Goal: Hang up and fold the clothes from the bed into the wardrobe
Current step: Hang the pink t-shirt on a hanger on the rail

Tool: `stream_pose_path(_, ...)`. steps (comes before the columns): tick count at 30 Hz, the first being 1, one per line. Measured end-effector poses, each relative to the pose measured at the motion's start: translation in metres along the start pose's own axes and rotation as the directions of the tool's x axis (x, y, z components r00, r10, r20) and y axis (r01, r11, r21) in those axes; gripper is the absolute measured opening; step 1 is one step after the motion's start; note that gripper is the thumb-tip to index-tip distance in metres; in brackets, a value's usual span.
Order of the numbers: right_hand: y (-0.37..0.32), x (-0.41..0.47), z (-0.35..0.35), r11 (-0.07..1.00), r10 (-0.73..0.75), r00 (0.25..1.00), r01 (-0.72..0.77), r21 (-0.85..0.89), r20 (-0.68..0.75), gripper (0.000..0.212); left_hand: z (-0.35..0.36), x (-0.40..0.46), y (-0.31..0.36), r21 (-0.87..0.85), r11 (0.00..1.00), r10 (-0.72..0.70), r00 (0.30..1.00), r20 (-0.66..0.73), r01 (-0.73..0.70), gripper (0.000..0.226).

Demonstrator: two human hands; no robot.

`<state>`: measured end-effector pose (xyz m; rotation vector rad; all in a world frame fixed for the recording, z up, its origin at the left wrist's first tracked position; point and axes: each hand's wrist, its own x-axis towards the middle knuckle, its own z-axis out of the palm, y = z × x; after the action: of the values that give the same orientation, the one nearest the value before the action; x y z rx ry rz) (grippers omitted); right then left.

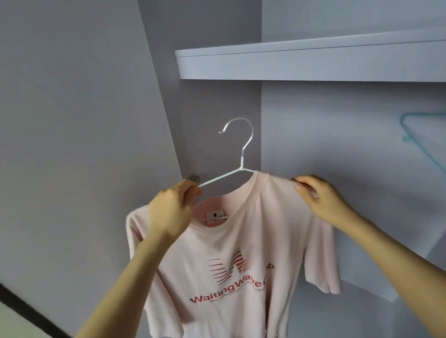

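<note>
A pale pink T-shirt [232, 254] with red "Waiting Wave" print hangs in front of the open wardrobe. A white wire hanger [239, 151] is partly inside it: the right arm sits under the shirt's shoulder, the left arm sticks out bare through the neck opening. My left hand [172, 213] grips that bare left arm of the hanger. My right hand [318, 195] pinches the shirt's right shoulder over the hanger. The hanger's hook points up and is free of any rail.
A grey wardrobe shelf [315, 61] runs overhead. A teal hanger [436, 155] hangs at the right inside the wardrobe. A small metal hinge [194, 177] sits on the wardrobe side panel behind my left hand. The wardrobe door fills the left.
</note>
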<state>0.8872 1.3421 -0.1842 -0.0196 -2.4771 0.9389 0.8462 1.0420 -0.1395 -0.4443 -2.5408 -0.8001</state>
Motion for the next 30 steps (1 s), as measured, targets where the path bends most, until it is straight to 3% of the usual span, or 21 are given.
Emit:
stream_pose_path(3,0.007,-0.002,0.004,0.999,0.033,0.998,-0.034,-0.014,-0.045,0.012,-0.008,0.002,-0.006,0.019,0.999,-0.048,0.999,0.011,0.048,0.019)
stream_pose_path(6,0.002,-0.002,0.008,0.998,0.051,0.994,-0.047,0.041,-0.097,0.012,-0.012,0.001,-0.008,0.044,0.998,-0.047,0.993,0.108,0.043,0.02)
stream_pose_path(11,-0.018,0.0,0.02,0.995,0.023,0.997,-0.016,0.098,-0.07,0.009,-0.01,-0.002,0.002,-0.118,0.992,0.071,0.984,0.161,-0.052,0.026)
stream_pose_path(16,-0.02,-0.006,0.022,0.991,0.029,0.999,-0.031,0.128,0.017,0.003,-0.001,-0.009,-0.005,-0.23,0.973,0.018,0.99,0.143,0.016,0.021)
stream_pose_path(21,-0.016,-0.018,0.02,0.997,-0.005,1.0,0.007,-0.077,0.027,0.009,0.009,-0.01,-0.008,-0.184,0.979,-0.067,0.993,0.093,0.083,0.02)
stream_pose_path(30,-0.019,-0.029,0.017,0.981,-0.075,0.993,0.057,-0.187,-0.089,0.007,0.011,-0.003,0.0,-0.17,0.984,-0.045,0.998,0.048,0.053,0.022)
